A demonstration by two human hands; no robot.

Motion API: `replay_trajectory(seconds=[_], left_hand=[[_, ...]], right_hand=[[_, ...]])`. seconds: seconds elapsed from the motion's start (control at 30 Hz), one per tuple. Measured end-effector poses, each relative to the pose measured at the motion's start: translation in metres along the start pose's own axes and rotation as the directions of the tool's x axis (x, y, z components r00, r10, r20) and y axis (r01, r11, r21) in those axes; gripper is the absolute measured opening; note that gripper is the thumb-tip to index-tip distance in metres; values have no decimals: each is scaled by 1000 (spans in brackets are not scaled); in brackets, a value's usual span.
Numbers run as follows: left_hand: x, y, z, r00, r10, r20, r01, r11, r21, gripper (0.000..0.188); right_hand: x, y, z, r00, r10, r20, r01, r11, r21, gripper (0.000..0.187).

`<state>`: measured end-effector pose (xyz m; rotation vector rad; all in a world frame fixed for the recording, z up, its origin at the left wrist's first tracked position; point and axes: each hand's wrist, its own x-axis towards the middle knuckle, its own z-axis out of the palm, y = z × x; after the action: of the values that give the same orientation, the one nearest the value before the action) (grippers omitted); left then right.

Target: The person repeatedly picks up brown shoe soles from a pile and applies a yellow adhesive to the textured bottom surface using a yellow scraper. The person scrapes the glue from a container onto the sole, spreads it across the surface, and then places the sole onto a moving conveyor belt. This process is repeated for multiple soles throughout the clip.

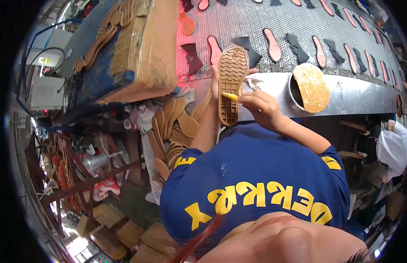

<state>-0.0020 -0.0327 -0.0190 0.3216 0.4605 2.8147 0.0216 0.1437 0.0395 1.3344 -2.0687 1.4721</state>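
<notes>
A tan rubber shoe sole [233, 65] stands on end before my chest, its wavy and gridded tread facing up at me. My left hand [215, 83] grips it from the left side, with fingertips showing past its right edge; the rest of that hand is behind the sole. Between the fingers of my right hand [265, 107] is a slim yellow tool [230, 95], its tip lying over the gridded part of the sole. What kind of tool it is I cannot make out.
A metal ledge [361, 94] holds a bowl [294, 90] partly covered by a tan, whitish-smeared disc [315, 90]. Beyond runs a mesh conveyor [256, 26] with pink insoles [272, 45] and black pieces [295, 48]. Stacked soles [168, 118] lie left, below a large box [155, 48].
</notes>
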Motion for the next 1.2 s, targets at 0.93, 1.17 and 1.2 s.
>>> replay_trajectory(seconds=[0.93,1.17,1.2], left_hand=[[15,23,-157,937,-31,-349,31,1000,-6,65],[144,169,-270,814,384,-435,-352,923,156,60],[162,173,-287,805,324,-496,-279,946,166,65]], right_hand=[[-48,69,-48,674,697,-243,-548,693,469,16],[-107,81,-89,510,758,-406,-548,651,526,17],[-110,79,-90,497,747,-441,-546,665,510,17]])
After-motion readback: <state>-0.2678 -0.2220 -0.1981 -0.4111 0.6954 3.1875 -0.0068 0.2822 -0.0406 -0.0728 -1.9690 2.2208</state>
